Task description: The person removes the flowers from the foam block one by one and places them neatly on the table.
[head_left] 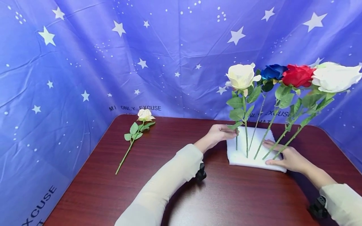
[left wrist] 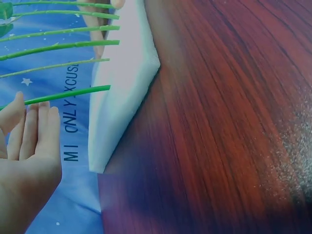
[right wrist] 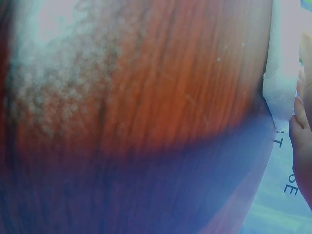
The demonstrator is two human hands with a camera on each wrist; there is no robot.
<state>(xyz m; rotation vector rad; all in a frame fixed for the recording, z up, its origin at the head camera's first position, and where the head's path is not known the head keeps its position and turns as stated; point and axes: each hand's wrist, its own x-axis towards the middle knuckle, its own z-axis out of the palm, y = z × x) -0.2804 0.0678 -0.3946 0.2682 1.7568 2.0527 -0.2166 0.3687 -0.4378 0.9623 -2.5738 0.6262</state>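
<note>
A white foam block [head_left: 240,159] holds several upright artificial roses: a cream one [head_left: 241,77], a blue one [head_left: 273,72], a red one [head_left: 298,76] and a large white one [head_left: 336,77]. At the block's left side, my left hand [head_left: 219,135] pinches a green rose stem [left wrist: 73,94] between thumb and fingers; its lower end meets the foam. That stem's bloom is hidden behind the cream rose and its leaves. My right hand [head_left: 291,158] rests with spread fingers on the block's right part, beside the leaning stems. Only its edge shows in the right wrist view.
Another pale rose [head_left: 145,115] lies on the dark red wooden table [head_left: 226,194], to the left. A blue star-printed cloth [head_left: 181,62] hangs behind the table and along its sides. The upright blooms stand close together above the block.
</note>
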